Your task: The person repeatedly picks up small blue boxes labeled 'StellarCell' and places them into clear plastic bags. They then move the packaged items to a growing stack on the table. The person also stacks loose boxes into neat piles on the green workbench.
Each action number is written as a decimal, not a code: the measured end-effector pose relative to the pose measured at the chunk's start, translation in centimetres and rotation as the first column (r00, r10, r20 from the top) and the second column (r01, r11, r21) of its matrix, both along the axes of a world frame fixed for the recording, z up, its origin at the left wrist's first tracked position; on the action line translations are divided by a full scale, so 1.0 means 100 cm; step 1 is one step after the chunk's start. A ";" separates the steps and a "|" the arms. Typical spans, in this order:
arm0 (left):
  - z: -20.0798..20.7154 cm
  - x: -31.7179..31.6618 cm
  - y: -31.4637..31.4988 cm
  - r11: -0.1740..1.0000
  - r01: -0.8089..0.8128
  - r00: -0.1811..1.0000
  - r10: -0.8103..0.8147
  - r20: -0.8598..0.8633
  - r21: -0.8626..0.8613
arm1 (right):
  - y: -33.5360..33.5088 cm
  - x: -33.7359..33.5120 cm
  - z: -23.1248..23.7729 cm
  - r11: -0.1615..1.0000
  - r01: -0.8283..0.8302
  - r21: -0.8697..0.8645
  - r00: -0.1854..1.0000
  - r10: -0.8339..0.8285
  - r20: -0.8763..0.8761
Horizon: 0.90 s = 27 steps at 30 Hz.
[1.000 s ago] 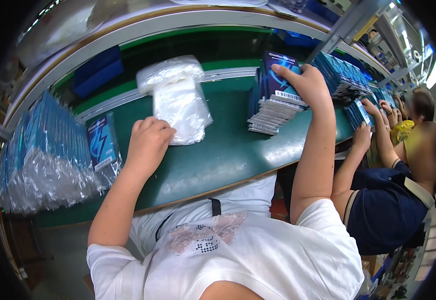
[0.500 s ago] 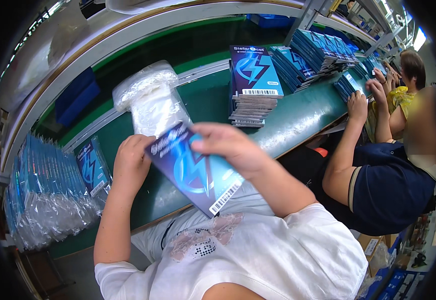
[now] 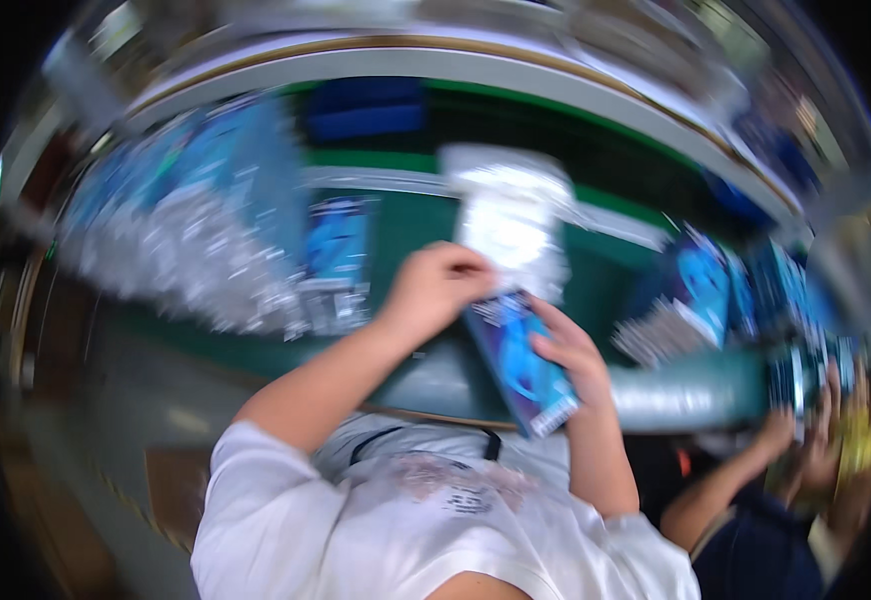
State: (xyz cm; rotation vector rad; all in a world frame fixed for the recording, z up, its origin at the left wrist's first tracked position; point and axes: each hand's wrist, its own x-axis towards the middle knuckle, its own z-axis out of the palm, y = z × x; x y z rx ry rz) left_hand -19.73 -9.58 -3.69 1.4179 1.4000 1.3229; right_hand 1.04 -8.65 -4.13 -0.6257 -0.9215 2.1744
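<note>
My right hand (image 3: 576,355) grips a flat blue and dark purple box (image 3: 521,365) with a lightning-bolt picture, its thumb on the front face. The box is tilted, its upper end by the near end of a pile of clear plastic bags (image 3: 511,220) on the bench. My left hand (image 3: 441,285) is closed in a pinch at that near end, close to the box's top edge. Blur hides what lies between its fingertips. Left of it, a bagged box (image 3: 336,245) lies next to a long row of boxes in clear bags (image 3: 196,220).
A stack of similar boxes (image 3: 691,295) stands to the right on the green bench (image 3: 406,225), with more stacks beyond. A blue bin (image 3: 366,108) is behind the bench, below a shelf edge (image 3: 436,55). A co-worker's arm (image 3: 726,480) reaches in at the lower right.
The view has swung left, so the bench things appear farther right. My right hand has shifted its grip toward the box's right edge, and the box stands steeper, its top near my left fingertips.
</note>
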 end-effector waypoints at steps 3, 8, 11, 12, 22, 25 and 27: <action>-0.011 0.008 0.006 0.984 0.125 0.853 -0.043 0.521 -0.123 | -0.001 0.011 -0.010 0.991 0.032 0.133 0.994 -0.045 0.099; 0.000 -0.005 -0.005 0.996 0.090 0.993 -0.089 0.083 -0.002 | -0.002 -0.002 0.009 0.986 0.103 0.131 0.985 -0.120 0.126; 0.011 -0.016 -0.007 0.995 0.099 0.990 -0.097 -0.105 0.017 | 0.000 -0.001 0.002 0.984 0.102 0.149 0.981 -0.124 0.147; 0.008 -0.015 -0.008 0.995 0.078 0.989 -0.070 -0.128 0.062 | -0.003 -0.002 0.000 0.979 0.128 0.158 0.973 -0.155 0.168; 0.008 0.004 -0.035 0.946 0.149 0.935 -0.039 -0.353 0.289 | -0.011 -0.009 0.001 0.886 0.368 0.282 0.863 -0.438 0.250; 0.011 0.008 -0.043 0.923 0.181 0.948 -0.072 -0.310 0.338 | -0.019 -0.018 0.008 0.828 0.473 0.301 0.810 -0.543 0.222; 0.021 0.010 -0.046 0.994 0.048 0.994 -0.057 0.093 0.103 | -0.028 -0.025 0.013 0.786 0.530 0.318 0.780 -0.599 0.180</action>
